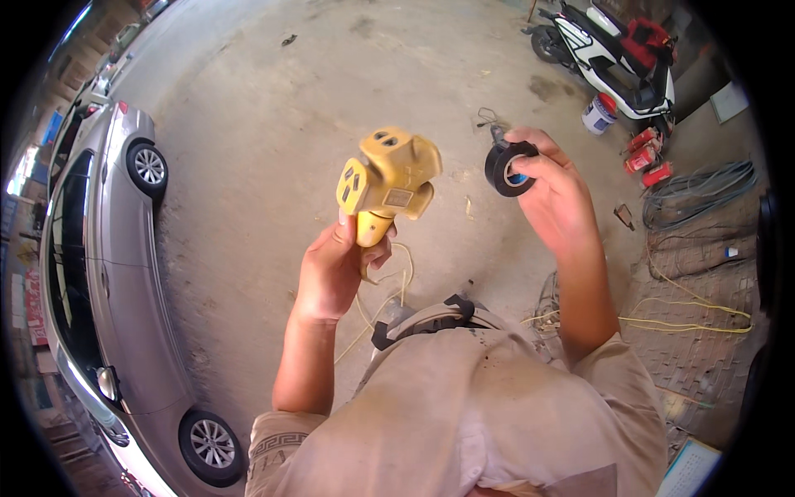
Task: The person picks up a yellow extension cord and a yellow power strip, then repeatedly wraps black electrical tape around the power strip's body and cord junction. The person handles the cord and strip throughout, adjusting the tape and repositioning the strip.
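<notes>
- Beige shirt (pixel 464 414) fills the lower view; a dark strap (pixel 431 319) lies across the person's front.
- Left hand (pixel 335 269) raised, fingers curled tight around the stem of a yellow socket (pixel 389 178), thumb pressed on its base. Socket held upright, slotted faces showing on top and on the left side.
- Thin yellow cord (pixel 389 290) hangs from below the left hand, looping down toward the shirt.
- Right hand (pixel 555 195) raised beside it, apart from the socket, pinching a black tape roll (pixel 509 166) between thumb and fingertips; the roll stands on edge, blue showing in its core.
- Concrete floor (pixel 265 124) beneath.
- Silver car (pixel 108 273) on the left.
- Cable coils (pixel 700 186) and yellow wires (pixel 696 319) on the right.
- Far right: scooter (pixel 617 50), white bucket (pixel 598 114) and red cans (pixel 646 157) near it.
</notes>
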